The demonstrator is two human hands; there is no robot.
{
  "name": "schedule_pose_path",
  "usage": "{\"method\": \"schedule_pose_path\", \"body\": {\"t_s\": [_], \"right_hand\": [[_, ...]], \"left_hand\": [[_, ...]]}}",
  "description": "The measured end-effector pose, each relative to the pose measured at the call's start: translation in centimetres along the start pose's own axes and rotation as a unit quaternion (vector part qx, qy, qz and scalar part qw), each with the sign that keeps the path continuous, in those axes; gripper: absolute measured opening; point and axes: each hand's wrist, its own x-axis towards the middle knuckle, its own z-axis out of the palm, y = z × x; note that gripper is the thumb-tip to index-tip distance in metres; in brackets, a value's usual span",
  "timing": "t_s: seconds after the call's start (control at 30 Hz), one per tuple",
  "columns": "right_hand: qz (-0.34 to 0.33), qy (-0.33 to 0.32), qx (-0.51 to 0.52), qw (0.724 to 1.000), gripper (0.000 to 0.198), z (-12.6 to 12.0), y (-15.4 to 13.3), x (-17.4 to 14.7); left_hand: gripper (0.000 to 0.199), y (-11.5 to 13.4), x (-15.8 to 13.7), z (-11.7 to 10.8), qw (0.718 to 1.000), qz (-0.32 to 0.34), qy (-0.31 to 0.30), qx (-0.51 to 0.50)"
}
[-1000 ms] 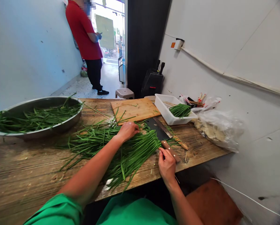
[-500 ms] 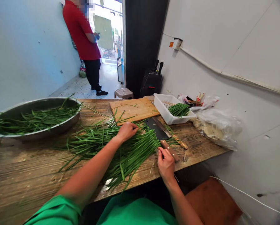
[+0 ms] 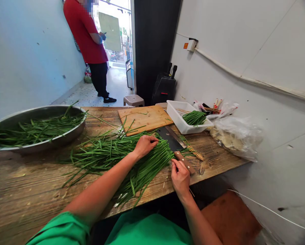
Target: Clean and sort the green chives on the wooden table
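A loose pile of long green chives (image 3: 116,156) lies spread across the wooden table (image 3: 27,183). My left hand (image 3: 145,144) rests palm down on the right part of the pile, fingers together over the stalks. My right hand (image 3: 180,177) sits at the table's near edge by the cut ends of the chives, right next to the wooden handle of a cleaver (image 3: 176,144). The cleaver lies flat on the table with its dark blade pointing away. Whether the right fingers pinch anything I cannot tell.
A large metal basin (image 3: 40,144) of chives stands at the left. Behind the pile lie a wooden cutting board (image 3: 144,119) and a white tray (image 3: 178,117) with bundled chives. Plastic bags (image 3: 236,136) and skewers (image 3: 193,151) sit at the right. A person in red (image 3: 88,37) stands by the doorway.
My left hand has slid a little right and nearer along the chives. My right hand has barely shifted. The view has turned slightly.
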Motion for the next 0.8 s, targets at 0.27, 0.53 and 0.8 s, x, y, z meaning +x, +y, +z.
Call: {"method": "schedule_pose_path", "body": {"t_s": [0.27, 0.53, 0.8], "right_hand": [[-0.013, 0.006, 0.004, 1.000, 0.029, 0.1, 0.2, 0.0], [-0.010, 0.002, -0.002, 1.000, 0.029, 0.2, 0.3, 0.0], [-0.014, 0.006, -0.012, 1.000, 0.029, 0.0, 0.1, -0.1]], "left_hand": [[0.023, 0.2, -0.2, 0.2, 1.000, 0.009, 0.006, 0.001], [0.021, 0.4, -0.4, 0.3, 1.000, 0.020, 0.006, 0.005], [0.028, 0.1, 0.2, -2.5, 0.991, 0.062, -0.103, 0.063]]}}
